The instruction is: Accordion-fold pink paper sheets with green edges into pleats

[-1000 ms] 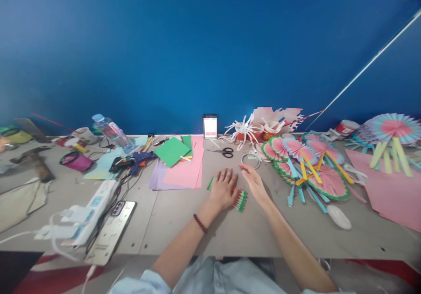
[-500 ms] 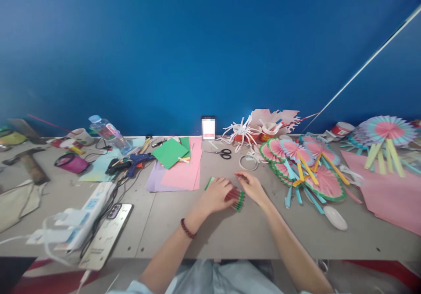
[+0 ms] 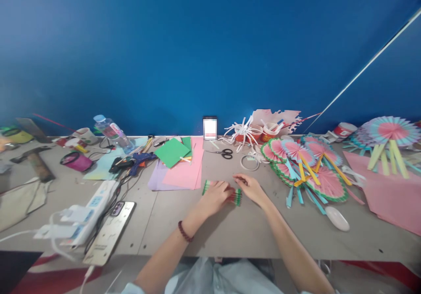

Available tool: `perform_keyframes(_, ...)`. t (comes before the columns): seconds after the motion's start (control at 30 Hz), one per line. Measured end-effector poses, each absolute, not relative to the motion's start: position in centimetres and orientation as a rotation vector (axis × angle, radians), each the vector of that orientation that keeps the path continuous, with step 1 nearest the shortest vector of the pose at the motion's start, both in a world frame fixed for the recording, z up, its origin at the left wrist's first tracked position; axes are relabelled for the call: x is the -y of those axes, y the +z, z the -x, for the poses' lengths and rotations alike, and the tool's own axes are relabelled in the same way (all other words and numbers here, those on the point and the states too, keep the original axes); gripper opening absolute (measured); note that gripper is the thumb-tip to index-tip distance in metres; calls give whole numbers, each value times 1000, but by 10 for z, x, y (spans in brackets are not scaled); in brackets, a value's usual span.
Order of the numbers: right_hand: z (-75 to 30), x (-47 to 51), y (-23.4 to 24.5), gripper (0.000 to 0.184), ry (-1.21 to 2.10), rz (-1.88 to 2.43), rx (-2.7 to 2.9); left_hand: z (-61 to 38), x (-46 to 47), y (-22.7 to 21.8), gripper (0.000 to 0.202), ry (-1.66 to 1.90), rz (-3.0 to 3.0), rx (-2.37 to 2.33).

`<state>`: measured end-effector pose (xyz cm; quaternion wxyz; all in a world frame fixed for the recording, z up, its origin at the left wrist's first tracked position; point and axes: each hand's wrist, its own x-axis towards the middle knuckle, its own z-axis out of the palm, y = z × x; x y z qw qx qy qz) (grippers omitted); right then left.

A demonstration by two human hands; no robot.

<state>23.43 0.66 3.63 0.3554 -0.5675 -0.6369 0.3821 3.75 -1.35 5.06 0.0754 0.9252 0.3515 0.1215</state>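
L hand [image 3: 215, 196] clamps down on pleated paper [image 3: 237, 196] on bench [image 3: 230, 235]; R hand [image 3: 252, 189] meets its end, grip unclear; prob. best squeeze folds evenly, edges aligned.

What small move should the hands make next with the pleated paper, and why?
Probably squeeze the pleats together from both ends: the left hand closes over the pleated paper, the right hand is at its right end, and both ends stick out.

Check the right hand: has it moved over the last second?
Yes. The right hand has drawn back from the white ring, toward the person, and now sits against the pleated paper.
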Motion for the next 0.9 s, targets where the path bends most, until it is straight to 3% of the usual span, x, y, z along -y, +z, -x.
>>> perform_keyframes(0.1, -235, -5, 36, 30, 1042, 1453, 1673, -40, 10, 50, 13, 450, -2724, -1079)
perform_keyframes(0.23, -233, -4, 43, 32, 1188, 1376, 1622, -40, 5, 55, 17, 519, -2503, -1095)
perform_keyframes(0.43, -223, 1, 67, 42, 1341, 1086, 1410, -35, -7, 76, 23, 897, -1556, -845)
perform_keyframes(0.57, -218, 6, 91, 36, 1400, 879, 1314, -35, -18, 85, 39, 953, -1119, -631)
perform_keyframes(0.7, -213, 3, 120, 36, 1244, 888, 1521, -37, -24, 88, 46, 951, -960, -516)
perform_keyframes(0.9, -203, -14, 153, 23, 835, 988, 1781, -30, -37, 106, 35, 1024, -1123, -579)
